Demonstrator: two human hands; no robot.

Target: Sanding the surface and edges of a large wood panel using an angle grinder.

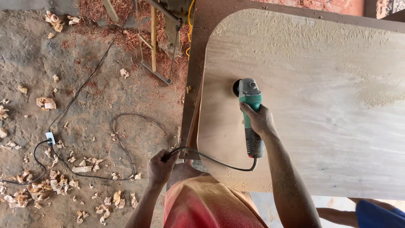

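My right hand point(258, 119) grips the body of a green and grey angle grinder point(250, 114), whose disc end rests on a large pale wooden panel point(320, 97) with rounded corners. Fine sawdust covers the panel's far part. My left hand point(161, 166) is closed around the grinder's black power cable point(211, 158), off the panel's left edge, above the dirt floor. The cable runs from the grinder's rear to my left hand, then loops across the ground.
The cable loops over the dirt floor to a white plug connector point(50, 138). Wood shavings point(46, 185) litter the ground. A wooden and metal frame point(156, 46) stands at the top. Another person's blue sleeve point(377, 213) shows at the bottom right.
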